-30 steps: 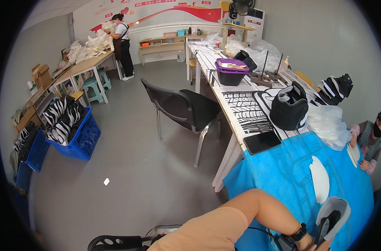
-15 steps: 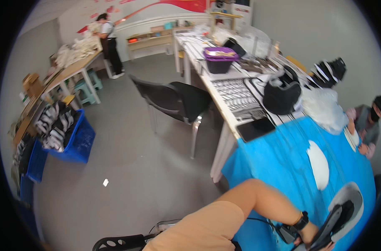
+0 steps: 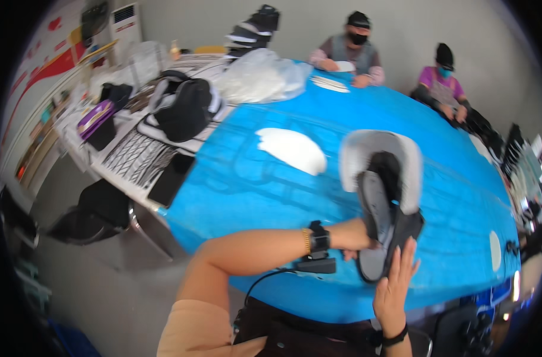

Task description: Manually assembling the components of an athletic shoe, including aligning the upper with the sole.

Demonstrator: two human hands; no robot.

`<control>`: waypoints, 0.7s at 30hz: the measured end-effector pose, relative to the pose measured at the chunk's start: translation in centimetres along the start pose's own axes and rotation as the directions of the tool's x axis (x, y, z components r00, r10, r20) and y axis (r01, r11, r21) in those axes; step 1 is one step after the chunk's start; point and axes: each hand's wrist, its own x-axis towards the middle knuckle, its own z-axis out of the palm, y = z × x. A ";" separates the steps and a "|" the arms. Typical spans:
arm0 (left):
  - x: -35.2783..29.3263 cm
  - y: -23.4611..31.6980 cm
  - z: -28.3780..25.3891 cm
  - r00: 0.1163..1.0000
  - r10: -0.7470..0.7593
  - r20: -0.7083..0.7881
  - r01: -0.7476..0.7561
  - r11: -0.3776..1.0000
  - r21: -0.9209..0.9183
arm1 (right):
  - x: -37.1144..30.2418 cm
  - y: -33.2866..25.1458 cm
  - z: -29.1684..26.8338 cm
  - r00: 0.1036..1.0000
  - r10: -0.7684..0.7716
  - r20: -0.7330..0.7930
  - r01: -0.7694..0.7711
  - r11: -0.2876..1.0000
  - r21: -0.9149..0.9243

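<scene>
A black and grey shoe upper (image 3: 378, 205) with a wide pale grey flared edge stands tilted above the near part of the blue-covered table (image 3: 235, 184). My left hand (image 3: 355, 235) grips it from the left side; most of its fingers are hidden behind or inside the piece. Against its lower right side lies my right hand (image 3: 396, 279), fingers stretched out and flat. A white rounded flat piece (image 3: 291, 150) rests on the blue cover just beyond my left forearm.
A black tablet-like slab (image 3: 171, 179), a black bag-like item (image 3: 181, 110) and clear plastic bags (image 3: 262, 77) lie left. Two people sit across the table, one holding a white piece (image 3: 344, 66). A black chair (image 3: 98, 211) stands at left; another white piece (image 3: 495, 251) lies right.
My view has swung right, from the room and floor to the blue table. The shoe upper now stands more central, and my right hand shows against it.
</scene>
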 end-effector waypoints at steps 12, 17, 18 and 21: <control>0.6 -2.1 -0.4 0.997 -0.067 0.043 0.068 0.997 -0.041 | 11.2 -0.2 0.5 0.992 -0.113 0.058 0.111 0.993 0.049; 0.4 -5.9 -1.4 0.783 0.615 -0.094 -0.537 0.744 0.398 | 9.7 -1.9 1.7 0.985 -0.133 0.107 0.136 0.990 -0.022; 0.1 -5.5 -1.3 0.969 0.244 -0.023 -0.241 0.966 0.092 | 9.6 -1.4 1.3 0.988 -0.121 0.098 0.123 0.992 -0.007; 0.7 -5.3 -1.4 0.933 0.359 -0.018 -0.357 0.931 0.084 | 9.3 -0.9 1.0 0.987 -0.149 0.059 0.150 0.988 -0.024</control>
